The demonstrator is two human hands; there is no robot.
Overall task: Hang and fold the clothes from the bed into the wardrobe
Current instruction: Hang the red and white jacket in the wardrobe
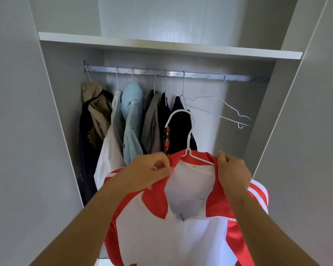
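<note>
A red and white jersey sits on a white wire hanger, held up in front of the open wardrobe. My left hand pinches the jersey's left shoulder at the collar. My right hand grips the right shoulder together with the hanger's arm. The hanger's hook points up and left, well below the metal rail and free of it.
Several garments hang on the rail's left half: a beige and black jacket, a white one, a light blue one, a grey one, dark ones. An empty wire hanger hangs on the right. A white shelf runs above.
</note>
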